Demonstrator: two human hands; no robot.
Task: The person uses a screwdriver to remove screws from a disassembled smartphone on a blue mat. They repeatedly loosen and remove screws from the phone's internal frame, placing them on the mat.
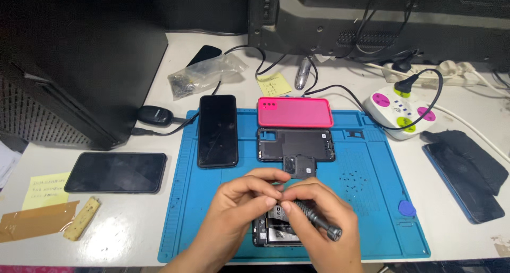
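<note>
My right hand (pixel 319 220) grips a small grey precision screwdriver (pixel 319 222), its handle pointing to the lower right. My left hand (pixel 241 201) meets it at the tip, fingers pinched together; what they pinch is too small to see. Under both hands lies an opened phone (pixel 276 231) with its insides showing, on a blue work mat (pixel 191 209). Just beyond the hands sit a small dark camera cover piece (pixel 300 165) and a black inner frame (pixel 295 144). A pink phone case (pixel 295 112) lies behind that.
A black phone (pixel 217 130) lies screen-up on the mat's left; another (pixel 117 172) rests on the table beside yellow notes. A blue pick (pixel 407 208) and tiny screws (pixel 351 178) sit on the mat's right. A white power strip (pixel 399 109), cables, a bag of parts (pixel 204 73) stand behind.
</note>
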